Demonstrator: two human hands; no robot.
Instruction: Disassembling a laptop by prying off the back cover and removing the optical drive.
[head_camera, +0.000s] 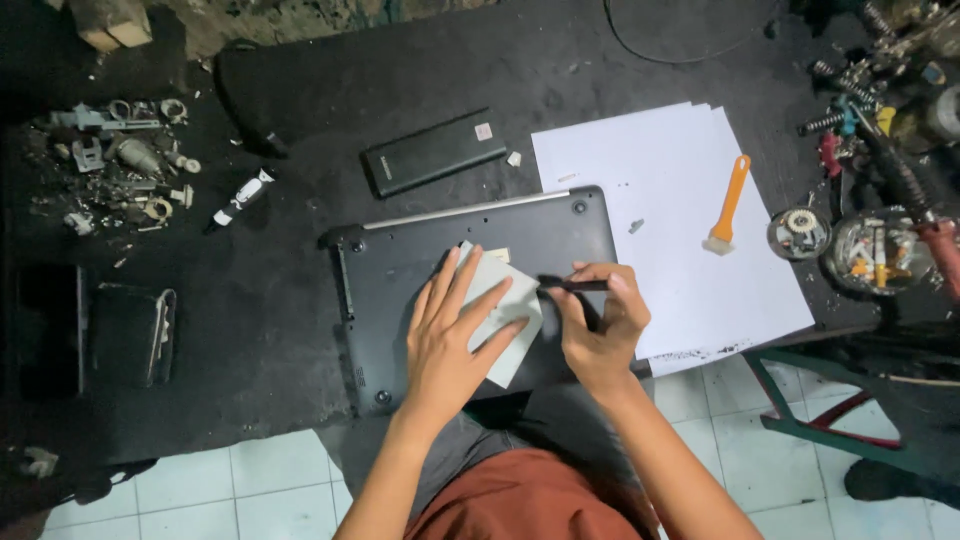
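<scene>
— While I look from the left, what matters first?

— My left hand (455, 335) lies flat, fingers spread, pressing the pale card (505, 310) onto the upturned laptop (400, 270) at the table's near edge. I'd judge it should stay put.

— And the right?

— My right hand (598, 325) pinches a thin black tool (572, 285), tip at the card's edge. I'd go light; a slip could scratch the shell.

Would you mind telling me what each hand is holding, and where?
The right hand pinches a thin black tool near its middle. The left hand holds nothing; it presses flat on a pale card.
</scene>
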